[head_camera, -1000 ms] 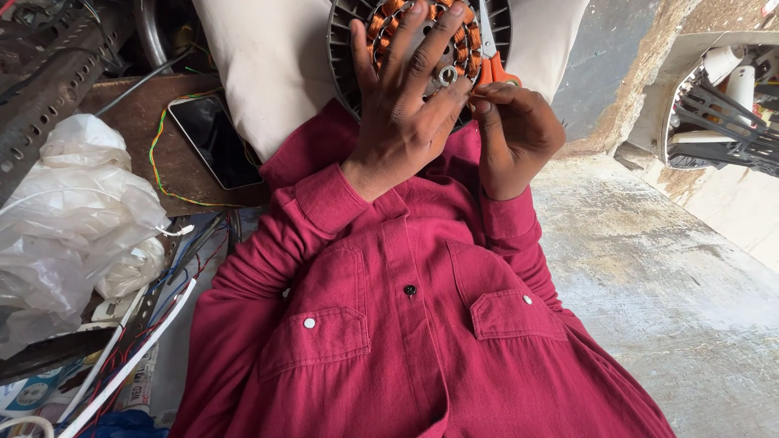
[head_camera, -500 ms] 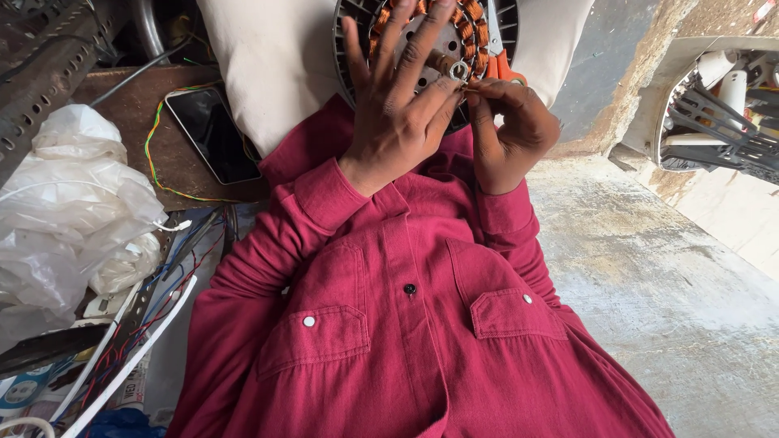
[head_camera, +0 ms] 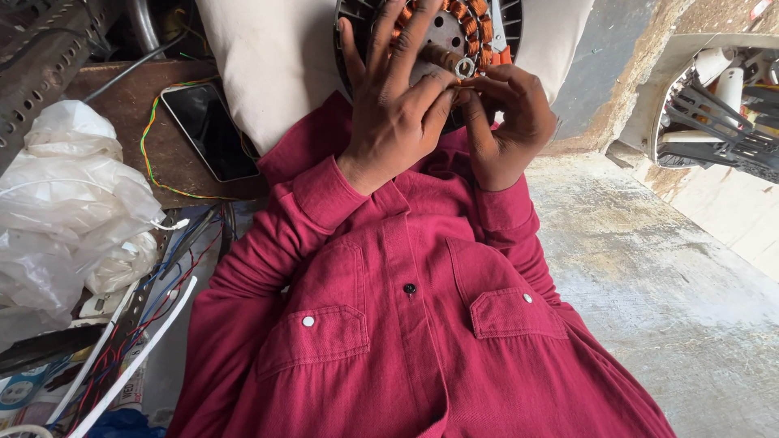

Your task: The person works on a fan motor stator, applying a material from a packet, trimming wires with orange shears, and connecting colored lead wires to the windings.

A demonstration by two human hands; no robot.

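Top centre of frame: left hand lies spread, grip open, on the stator. Right hand pinches its shaft. Phone lies at upper left.

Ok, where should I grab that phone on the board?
Grip the phone by its long edges, coming from above. It lies flat, screen up, on the wooden board, with wires along its left side and a pillow close on the right.
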